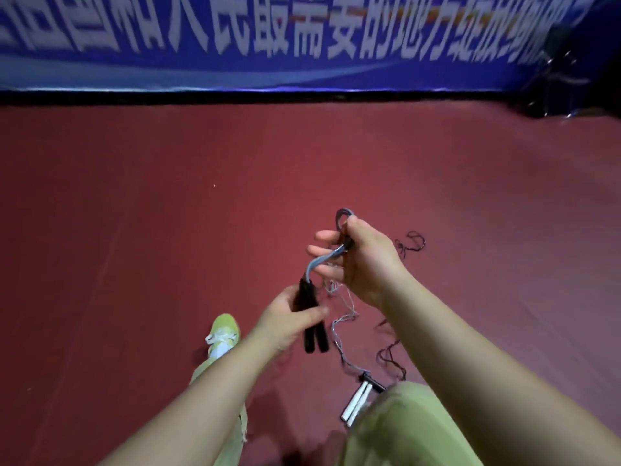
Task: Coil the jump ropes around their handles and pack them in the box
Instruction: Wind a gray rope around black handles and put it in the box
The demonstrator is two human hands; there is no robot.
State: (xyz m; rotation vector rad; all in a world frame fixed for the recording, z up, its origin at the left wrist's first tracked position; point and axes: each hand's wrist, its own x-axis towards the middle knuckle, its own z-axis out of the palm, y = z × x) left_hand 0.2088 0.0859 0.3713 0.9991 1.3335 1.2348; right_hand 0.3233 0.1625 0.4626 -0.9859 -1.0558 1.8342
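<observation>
My left hand (291,319) grips two black jump rope handles (311,317) held side by side, pointing down. A grey rope (322,260) runs up from the handles to my right hand (359,260), which pinches it; a loop of the rope (343,218) sticks out above the fingers. On the red floor below lies a second jump rope with white handles (357,403) and a thin pale cord (339,331) trailing up from them. A dark rope (411,245) lies tangled on the floor to the right. No box is in view.
Red sports floor (168,213) stretches ahead to a blue banner (268,45) with white characters along the wall. A dark chair or stand (557,72) sits at the far right. My green shoe (223,334) and green trouser legs fill the bottom.
</observation>
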